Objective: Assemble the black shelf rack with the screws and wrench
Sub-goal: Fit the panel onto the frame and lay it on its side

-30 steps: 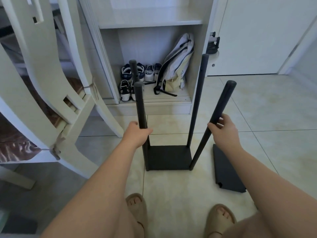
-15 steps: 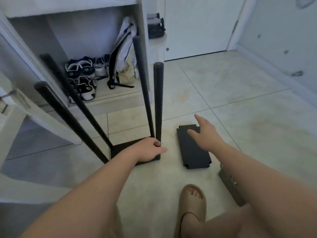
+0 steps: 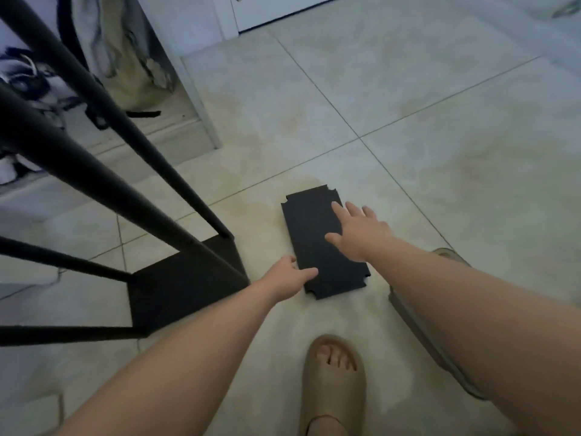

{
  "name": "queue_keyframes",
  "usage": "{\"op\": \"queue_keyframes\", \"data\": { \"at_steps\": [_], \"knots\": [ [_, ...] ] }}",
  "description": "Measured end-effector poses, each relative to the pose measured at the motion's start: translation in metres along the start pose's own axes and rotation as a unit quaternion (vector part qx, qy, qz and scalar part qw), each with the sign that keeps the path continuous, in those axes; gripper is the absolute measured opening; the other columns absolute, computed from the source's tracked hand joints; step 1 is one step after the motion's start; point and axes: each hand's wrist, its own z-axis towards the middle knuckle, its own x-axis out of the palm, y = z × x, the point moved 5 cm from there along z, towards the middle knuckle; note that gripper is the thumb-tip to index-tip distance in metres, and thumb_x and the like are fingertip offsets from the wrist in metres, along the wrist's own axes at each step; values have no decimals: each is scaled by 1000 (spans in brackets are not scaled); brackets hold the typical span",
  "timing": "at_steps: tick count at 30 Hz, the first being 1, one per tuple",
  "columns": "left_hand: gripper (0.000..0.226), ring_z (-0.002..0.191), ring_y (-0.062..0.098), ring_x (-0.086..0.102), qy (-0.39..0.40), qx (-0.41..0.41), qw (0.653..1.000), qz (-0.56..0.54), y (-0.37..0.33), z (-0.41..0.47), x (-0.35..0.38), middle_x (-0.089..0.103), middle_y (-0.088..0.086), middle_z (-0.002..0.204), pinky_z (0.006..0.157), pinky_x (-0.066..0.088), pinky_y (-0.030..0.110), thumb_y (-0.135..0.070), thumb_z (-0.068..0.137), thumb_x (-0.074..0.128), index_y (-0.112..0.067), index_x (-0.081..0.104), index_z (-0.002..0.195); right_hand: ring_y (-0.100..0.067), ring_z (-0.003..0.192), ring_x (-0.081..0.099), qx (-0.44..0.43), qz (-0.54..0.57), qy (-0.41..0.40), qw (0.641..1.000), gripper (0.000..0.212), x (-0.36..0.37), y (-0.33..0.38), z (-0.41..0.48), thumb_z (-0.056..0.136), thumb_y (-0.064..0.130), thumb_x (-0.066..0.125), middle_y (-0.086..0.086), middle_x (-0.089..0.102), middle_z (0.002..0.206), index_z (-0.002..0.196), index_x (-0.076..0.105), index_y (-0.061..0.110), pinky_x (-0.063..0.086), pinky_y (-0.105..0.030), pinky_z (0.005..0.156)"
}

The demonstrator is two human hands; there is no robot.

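Right hand (image 3: 355,234) spread on matte black notch-cornered panel (image 3: 309,228); left hand (image 3: 287,276) at edge, grip unclear.

You have a pale tiled floor (image 3: 440,152) with thin grout lines filling most of the frame, and at the bottom centre a tan sandal (image 3: 333,394) with toes showing, while a second tan sandal (image 3: 418,335) lies at the right edge, partly hidden. In the upper left you can see a pale backpack (image 3: 132,58) with dark straps slumped inside a white cabinet (image 3: 201,99), and left of it some blurred dark-and-white shoes (image 3: 22,80). Along the top of the frame, right of the cabinet, runs the foot of a white door (image 3: 283,7).
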Motion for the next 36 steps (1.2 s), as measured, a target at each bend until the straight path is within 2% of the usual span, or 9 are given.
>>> {"op": "queue_keyframes", "data": {
  "at_steps": [3,8,11,14,21,26,28,33,36],
  "knots": [
    [68,120,19,53,-29,-7,999,-25,2,43,11,49,5,147,88,40,28,-35,94,66,-13,33,148,-31,156,-1,4,15,22,1000,76,30,-16,33,103,57,36,6,-1,171,161,-8,34,23,-56,120],
    [55,122,28,58,-80,-43,992,-89,12,97,23,58,7,137,104,49,42,-27,91,70,-9,46,136,-31,154,13,11,85,44,995,79,68,-38,72,103,53,42,5,7,170,162,-1,25,27,-52,120],
    [51,117,27,61,-120,-44,989,-77,18,114,26,61,5,131,102,50,43,-29,89,73,-11,51,131,-33,138,42,20,176,23,984,64,78,-46,88,101,45,52,-3,35,159,153,26,18,41,-48,109],
    [47,113,26,62,-141,-41,986,-80,21,115,25,64,4,127,99,52,42,-27,87,75,-12,56,127,-30,123,54,29,260,-16,965,47,79,-48,93,98,40,57,-4,55,140,139,44,19,45,-41,99],
    [45,109,25,63,-178,26,981,-75,-18,76,8,62,3,125,93,54,40,-29,86,76,-15,57,125,-15,101,53,25,414,-93,905,40,28,-52,57,97,34,60,13,54,115,136,51,27,39,-22,71],
    [45,105,22,63,-199,112,972,-49,-76,12,-12,60,0,125,91,54,38,-31,85,74,-18,58,125,-21,103,59,27,449,-173,876,33,-42,-62,-5,96,28,59,10,58,110,128,56,18,46,-37,86],
    [46,101,22,62,-210,147,966,-28,-100,-20,-20,55,1,125,92,54,40,-33,85,73,-20,57,126,-20,99,56,34,463,-210,860,40,-70,-66,-36,96,25,58,15,55,109,134,54,13,43,-36,87],
    [43,91,19,59,-249,235,939,15,-153,-114,-43,45,-4,116,84,49,33,-32,85,72,-27,54,124,-23,125,54,39,542,-268,796,65,-135,-70,-122,97,24,58,7,55,138,157,33,16,43,-41,106],
    [45,96,22,60,-276,288,916,46,-176,-179,-56,43,-3,116,85,51,35,-34,86,71,-27,52,126,-27,120,58,33,590,-286,754,60,-171,-61,-180,98,21,57,7,58,121,154,37,14,47,-52,108]
  ]
}}
